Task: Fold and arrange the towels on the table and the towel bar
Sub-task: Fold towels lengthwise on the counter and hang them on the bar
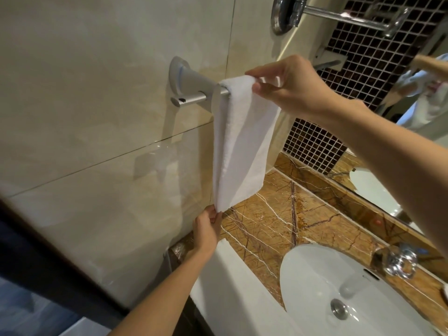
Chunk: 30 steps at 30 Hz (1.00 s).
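A white folded towel (242, 141) hangs over the silver towel bar (194, 97) on the cream tiled wall. My right hand (291, 88) pinches the towel's top fold where it lies over the bar. My left hand (207, 230) pinches the towel's lower corner, just above the counter. Another white towel (232, 287) lies flat along the front of the brown marble counter (266, 214), partly under my left forearm.
A white sink basin (322, 282) with a metal drain is set in the counter at lower right, with a chrome tap (397, 263) behind it. A mirror (412, 117) and dark mosaic tiles fill the right wall. A chrome fitting (339, 15) juts out at the top.
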### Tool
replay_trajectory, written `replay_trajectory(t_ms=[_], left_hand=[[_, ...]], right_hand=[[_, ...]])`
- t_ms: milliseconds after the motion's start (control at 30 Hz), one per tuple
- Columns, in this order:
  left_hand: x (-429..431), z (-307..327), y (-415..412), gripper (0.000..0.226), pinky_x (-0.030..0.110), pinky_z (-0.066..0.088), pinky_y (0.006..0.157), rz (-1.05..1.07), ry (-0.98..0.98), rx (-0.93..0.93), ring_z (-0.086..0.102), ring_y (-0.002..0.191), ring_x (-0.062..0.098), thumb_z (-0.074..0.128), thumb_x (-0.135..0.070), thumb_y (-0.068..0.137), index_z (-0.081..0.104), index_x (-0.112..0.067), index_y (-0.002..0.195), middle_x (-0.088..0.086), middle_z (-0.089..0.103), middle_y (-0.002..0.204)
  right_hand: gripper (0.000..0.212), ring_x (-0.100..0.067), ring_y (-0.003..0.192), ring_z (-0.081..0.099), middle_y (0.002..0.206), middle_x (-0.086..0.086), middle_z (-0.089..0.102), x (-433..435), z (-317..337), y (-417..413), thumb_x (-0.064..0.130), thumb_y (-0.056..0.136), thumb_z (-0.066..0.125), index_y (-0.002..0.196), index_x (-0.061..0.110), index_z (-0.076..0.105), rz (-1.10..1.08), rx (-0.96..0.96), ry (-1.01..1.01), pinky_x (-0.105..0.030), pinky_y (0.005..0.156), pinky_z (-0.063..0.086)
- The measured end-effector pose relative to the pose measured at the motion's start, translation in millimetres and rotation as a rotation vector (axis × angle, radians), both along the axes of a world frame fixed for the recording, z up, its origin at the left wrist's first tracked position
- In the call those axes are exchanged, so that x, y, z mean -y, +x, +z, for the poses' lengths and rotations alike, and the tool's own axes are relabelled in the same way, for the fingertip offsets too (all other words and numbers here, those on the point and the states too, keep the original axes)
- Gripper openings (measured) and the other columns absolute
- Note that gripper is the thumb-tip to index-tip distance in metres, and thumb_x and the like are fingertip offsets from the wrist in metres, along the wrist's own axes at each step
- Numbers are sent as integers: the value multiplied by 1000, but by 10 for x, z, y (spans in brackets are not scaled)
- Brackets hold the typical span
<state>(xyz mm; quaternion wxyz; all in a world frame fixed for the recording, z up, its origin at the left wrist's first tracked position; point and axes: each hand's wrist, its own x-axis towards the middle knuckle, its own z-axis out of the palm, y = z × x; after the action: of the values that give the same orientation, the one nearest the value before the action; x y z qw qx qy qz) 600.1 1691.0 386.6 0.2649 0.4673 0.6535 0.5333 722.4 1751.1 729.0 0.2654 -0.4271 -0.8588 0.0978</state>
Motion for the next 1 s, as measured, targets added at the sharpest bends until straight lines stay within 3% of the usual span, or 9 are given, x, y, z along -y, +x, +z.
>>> replay_trajectory(t_ms=[200, 400, 500, 600, 733, 833, 933, 967, 1000], left_hand=[[-18, -7, 29, 19, 32, 53, 73, 42, -28, 188, 66, 78, 22, 61, 2, 85, 66, 0, 103, 3, 69, 82], [86, 61, 225, 34, 35, 52, 84, 90, -117, 397, 63, 97, 21, 65, -16, 87, 55, -13, 119, 2, 65, 107], [121, 143, 455, 47, 20, 51, 76, 219, -115, 568, 61, 94, 16, 67, -10, 85, 46, -7, 127, 6, 59, 112], [146, 185, 688, 44, 15, 50, 58, 302, -63, 667, 58, 77, 11, 71, -7, 81, 45, -8, 117, 3, 59, 95], [20, 167, 1026, 30, 38, 48, 65, 249, -91, 671, 56, 67, 17, 68, -38, 73, 52, -18, 88, 3, 61, 79], [-45, 348, 1347, 26, 28, 49, 63, 216, -39, 688, 56, 67, 15, 64, -37, 82, 54, -13, 77, 2, 60, 73], [-222, 533, 1601, 8, 27, 54, 78, 225, -25, 894, 57, 77, 14, 57, -21, 94, 56, -15, 88, 3, 59, 84], [-314, 593, 1638, 11, 32, 53, 89, 226, -38, 1010, 59, 87, 16, 56, -19, 94, 57, -12, 103, 5, 61, 95], [-413, 599, 1644, 32, 36, 49, 97, 220, -46, 1126, 60, 101, 19, 56, -18, 93, 51, -9, 123, 7, 60, 112]], right_hand=[[34, -11, 123, 53, 132, 2, 60, -3, -1, -14, 23, 93, 59, 127, 18, 61, -5, 5, 16, -20, 97, 37], [34, -9, 123, 53, 132, 4, 60, -5, 29, -18, 23, 93, 60, 126, 19, 62, -3, -4, -6, -15, 93, 35], [34, -10, 123, 54, 132, 2, 60, -16, 52, -19, 22, 93, 59, 127, 19, 61, 9, 26, 8, -15, 96, 36], [33, -14, 121, 56, 130, -1, 62, -27, 76, -2, 24, 94, 58, 126, 20, 62, 32, 72, 44, -24, 102, 42], [32, -23, 117, 59, 125, -3, 66, -113, 112, 33, 28, 96, 51, 125, 24, 64, 82, 176, 94, -40, 102, 46], [33, -28, 112, 60, 117, -2, 69, -181, 167, 60, 29, 94, 46, 120, 25, 66, 123, 239, 147, -43, 94, 48], [31, -28, 104, 61, 108, -3, 71, -260, 184, 87, 30, 94, 47, 116, 22, 67, 162, 286, 215, -40, 87, 50], [31, -29, 103, 62, 108, -4, 71, -292, 176, 85, 29, 93, 47, 115, 19, 67, 180, 285, 233, -40, 86, 50], [31, -29, 101, 62, 107, -5, 71, -322, 167, 82, 29, 92, 47, 113, 17, 67, 198, 282, 248, -41, 85, 51]])
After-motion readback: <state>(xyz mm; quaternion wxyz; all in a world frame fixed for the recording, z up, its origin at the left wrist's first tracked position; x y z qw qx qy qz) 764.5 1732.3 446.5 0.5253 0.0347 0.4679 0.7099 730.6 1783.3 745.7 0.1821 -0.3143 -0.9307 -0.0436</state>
